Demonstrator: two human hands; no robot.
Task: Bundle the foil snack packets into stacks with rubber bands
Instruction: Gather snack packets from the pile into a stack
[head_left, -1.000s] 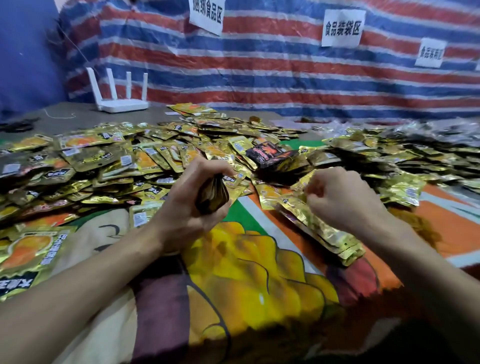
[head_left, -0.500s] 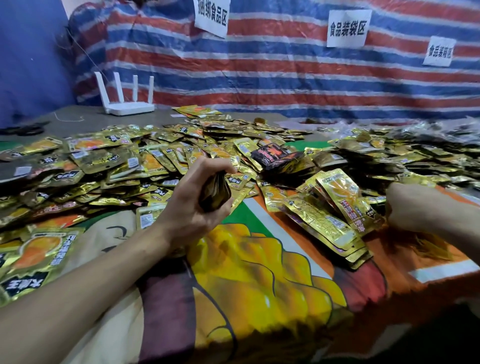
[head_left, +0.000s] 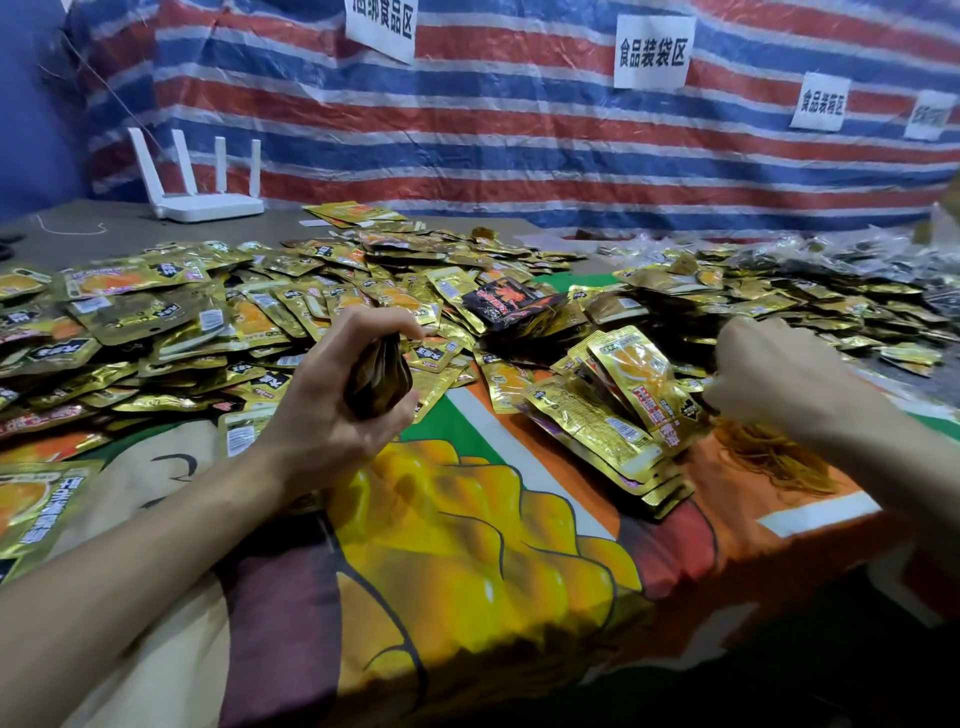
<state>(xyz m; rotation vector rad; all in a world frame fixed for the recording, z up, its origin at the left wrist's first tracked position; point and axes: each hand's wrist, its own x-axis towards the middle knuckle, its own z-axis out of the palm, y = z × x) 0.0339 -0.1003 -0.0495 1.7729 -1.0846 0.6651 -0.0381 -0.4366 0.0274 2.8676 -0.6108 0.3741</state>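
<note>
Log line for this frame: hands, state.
left hand: grips packet stack | right hand: curled by rubber band pile, grasp unclear

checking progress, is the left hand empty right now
No, the left hand grips a stack of foil packets edge-on above the table.

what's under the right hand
A tangle of rubber bands lies on the printed cloth under the right hand. The forearm covers part of the tangle; whether the fingers pinch a band cannot be seen.
</note>
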